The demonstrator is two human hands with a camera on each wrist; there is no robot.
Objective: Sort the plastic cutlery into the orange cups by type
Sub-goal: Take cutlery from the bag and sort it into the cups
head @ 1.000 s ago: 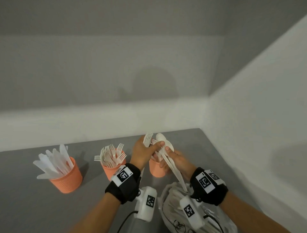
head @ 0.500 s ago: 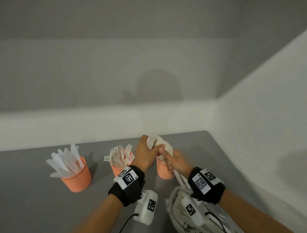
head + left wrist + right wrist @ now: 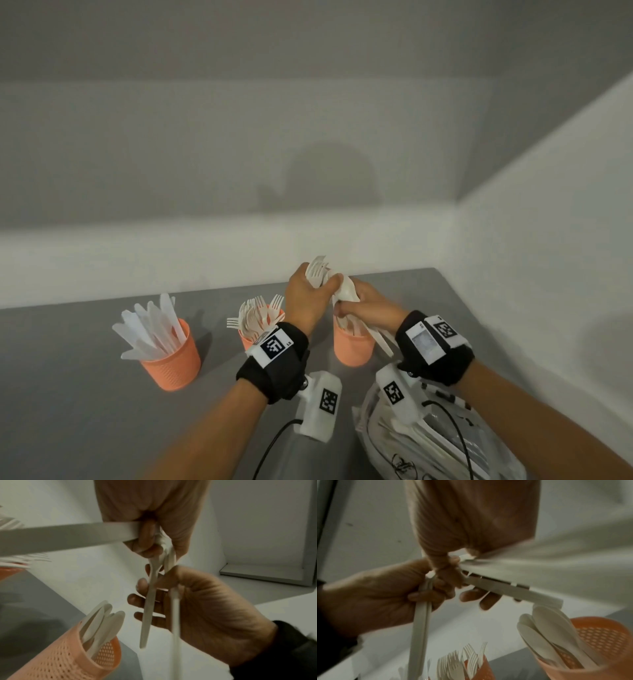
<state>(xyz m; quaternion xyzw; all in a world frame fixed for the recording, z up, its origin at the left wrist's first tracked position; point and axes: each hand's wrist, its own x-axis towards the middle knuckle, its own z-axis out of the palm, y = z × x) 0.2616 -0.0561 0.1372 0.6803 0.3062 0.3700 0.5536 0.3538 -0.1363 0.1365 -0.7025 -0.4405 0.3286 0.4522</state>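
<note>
Three orange cups stand in a row on the grey table: the knife cup (image 3: 171,365) at left, the fork cup (image 3: 251,337) in the middle, the spoon cup (image 3: 352,347) at right. My left hand (image 3: 308,296) grips a few white forks (image 3: 317,270), tines up, just above the spoon cup. My right hand (image 3: 366,308) touches it and grips white spoons (image 3: 347,291), whose handles (image 3: 380,339) slant down to the right over the cup rim. In the right wrist view, the fork handles (image 3: 419,628) hang down from my left hand (image 3: 376,601) beside the spoon cup (image 3: 599,642).
A white plastic bag (image 3: 428,442) with more cutlery lies at the front right, under my right forearm. Walls close the table at the back and along the right side. Bare grey tabletop (image 3: 85,411) lies in front of the knife cup.
Both hands stay joined over the spoon cup. The right hand has sunk closer to the cup rim with its spoons, and the left hand keeps the forks raised.
</note>
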